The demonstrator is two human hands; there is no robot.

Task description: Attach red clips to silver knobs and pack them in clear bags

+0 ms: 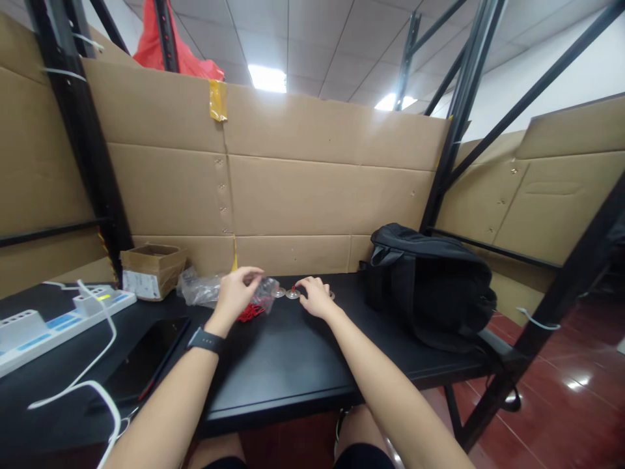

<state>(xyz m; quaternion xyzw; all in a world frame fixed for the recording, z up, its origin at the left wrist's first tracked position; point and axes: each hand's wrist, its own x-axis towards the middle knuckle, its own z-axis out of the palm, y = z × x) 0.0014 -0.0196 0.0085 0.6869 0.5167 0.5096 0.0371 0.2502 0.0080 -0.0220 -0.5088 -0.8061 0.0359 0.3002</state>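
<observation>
My left hand (pixel 237 293) hovers over the plastic bag and a tangle of red cords (pixel 251 312), its fingers stretched to the right and the thumb apart from them. Nothing shows in its grasp. Close to the cardboard at the back, my right hand (pixel 316 298) is beside a small round, shiny disc (pixel 293 294) with a red bit on top. Its thumb and forefinger are apart; whether they touch the disc I cannot tell. Another disc (pixel 278 292) lies just left, and a third is partly hidden behind my right hand. A clear plastic bag (pixel 198 288) lies crumpled behind my left hand.
A black backpack (pixel 430 286) stands on the right of the black table (pixel 283 365). Leftward are a small open cardboard box (pixel 153 267), a black phone (pixel 151 352), a white power strip (pixel 63 326) and a white cable (pixel 105 397). Cardboard panels (pixel 293 195) wall the back.
</observation>
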